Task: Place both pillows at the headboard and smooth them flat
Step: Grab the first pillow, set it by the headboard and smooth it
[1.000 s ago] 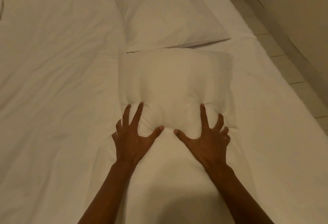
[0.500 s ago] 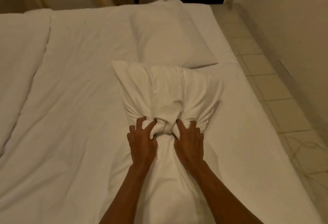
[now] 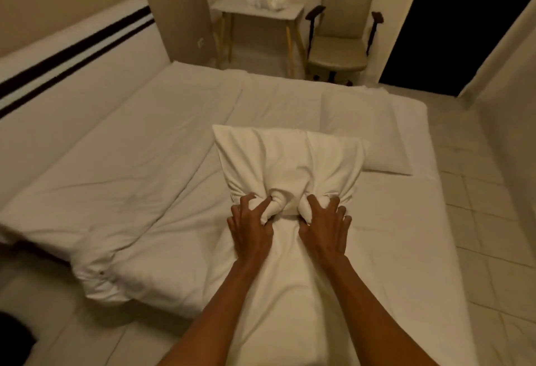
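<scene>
Two hands, left hand [image 3: 251, 228] and right hand [image 3: 324, 228], clench bunched cloth at the near edge of the front pillow [image 3: 290, 159], which rises off the bed [image 3: 145, 162]; the second pillow [image 3: 374, 133] lies just behind.

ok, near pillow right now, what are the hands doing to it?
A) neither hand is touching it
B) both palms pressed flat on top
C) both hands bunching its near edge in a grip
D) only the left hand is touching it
C: the left hand and the right hand each have fingers curled into a gathered wad of the near pillow, while the far pillow lies untouched.
</scene>
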Motion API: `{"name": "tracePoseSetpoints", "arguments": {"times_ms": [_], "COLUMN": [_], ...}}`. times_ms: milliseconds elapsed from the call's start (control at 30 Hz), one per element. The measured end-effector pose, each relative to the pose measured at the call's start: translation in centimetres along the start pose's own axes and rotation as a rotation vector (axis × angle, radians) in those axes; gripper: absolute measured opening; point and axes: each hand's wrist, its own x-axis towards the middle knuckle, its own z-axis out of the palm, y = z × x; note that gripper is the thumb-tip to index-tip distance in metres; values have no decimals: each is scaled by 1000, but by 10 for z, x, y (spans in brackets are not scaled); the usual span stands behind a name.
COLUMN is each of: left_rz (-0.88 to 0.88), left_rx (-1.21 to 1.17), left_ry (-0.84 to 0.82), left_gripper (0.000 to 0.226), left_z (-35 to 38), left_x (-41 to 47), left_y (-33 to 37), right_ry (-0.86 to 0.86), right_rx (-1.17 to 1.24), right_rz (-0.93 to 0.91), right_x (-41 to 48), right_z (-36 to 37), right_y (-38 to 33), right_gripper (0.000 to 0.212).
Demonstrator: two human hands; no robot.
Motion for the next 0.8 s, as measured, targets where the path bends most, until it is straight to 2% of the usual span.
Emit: {"name": "tracePoseSetpoints", "arguments": {"times_ms": [300, 467, 800], "left_rz": [-72, -56, -91], "left_rx": [-12, 5, 45], "left_ry": [133, 198, 180], "left_gripper": [38, 37, 34], "left_z": [-109, -171, -246], "left_x": [-7, -11, 12], "left_y": [-97, -169, -264], "right_ry": [74, 62, -5], "right_rx": [37, 147, 199], "right_rz": [-95, -81, -69], "right_x": [-72, -114, -147], "right_z": [1, 16, 46], "right_y": [-130, -207, -321], "right_gripper": [50, 51, 49]}}
